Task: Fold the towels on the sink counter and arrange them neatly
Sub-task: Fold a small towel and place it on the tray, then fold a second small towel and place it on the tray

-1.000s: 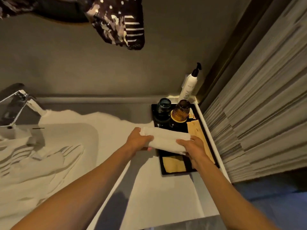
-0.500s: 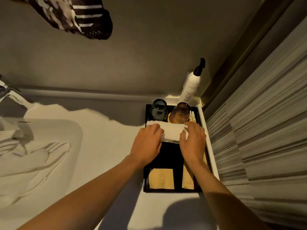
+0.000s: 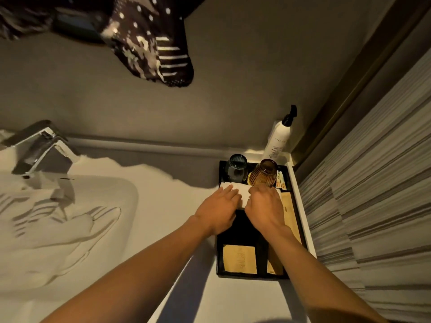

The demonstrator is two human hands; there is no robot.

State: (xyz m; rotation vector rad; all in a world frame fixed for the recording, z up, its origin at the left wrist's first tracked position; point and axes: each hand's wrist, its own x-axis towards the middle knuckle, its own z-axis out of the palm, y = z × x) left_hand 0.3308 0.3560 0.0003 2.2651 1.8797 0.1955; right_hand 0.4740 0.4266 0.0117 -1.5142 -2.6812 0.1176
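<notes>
Pressing flat, your left hand (image 3: pixel 219 212) and right hand (image 3: pixel 264 209) hold the folded white towel (image 3: pixel 242 194) on the black tray (image 3: pixel 242 231); a push forward could tip the amber glass (image 3: pixel 263 175) touching it.

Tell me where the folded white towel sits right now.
In the head view, the folded white towel lies across the far part of the black tray at the counter's right end, under both hands, just in front of the two glasses.

I count one folded white towel (image 3: pixel 243 194), two glasses, dark (image 3: pixel 236 167) and amber (image 3: pixel 264 174), one pump bottle (image 3: pixel 278 141), one black tray (image 3: pixel 242 229), one faucet (image 3: pixel 42 148), two hands, left (image 3: pixel 218 210) and right (image 3: pixel 263 206).
</notes>
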